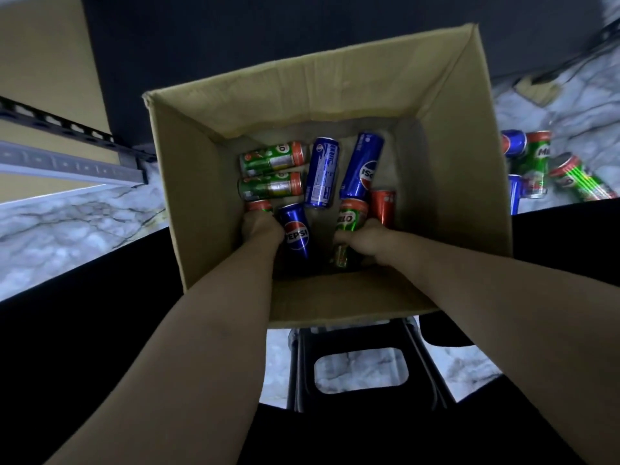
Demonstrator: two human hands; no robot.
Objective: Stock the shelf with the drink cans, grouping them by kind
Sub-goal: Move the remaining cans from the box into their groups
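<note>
1. Left hand [260, 226], at seven o'clock in the cardboard box [188, 182], is clenched around a green can [257, 206], apparently lifting it.
2. Right hand [364, 241], five o'clock, wraps a Milo can [349, 218], likely for sorting.
3. Sorted cans [533, 162] wait on the floor at three o'clock.

Single head-worn view, looking steeply down (wide-angle), close above an open cardboard box [463, 135]

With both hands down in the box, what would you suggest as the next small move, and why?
Probably lift both hands straight up out of the cardboard box. The right hand is closed around a green Milo can, and the left hand seems to grip another green can, so both look ready to lift out.
</note>
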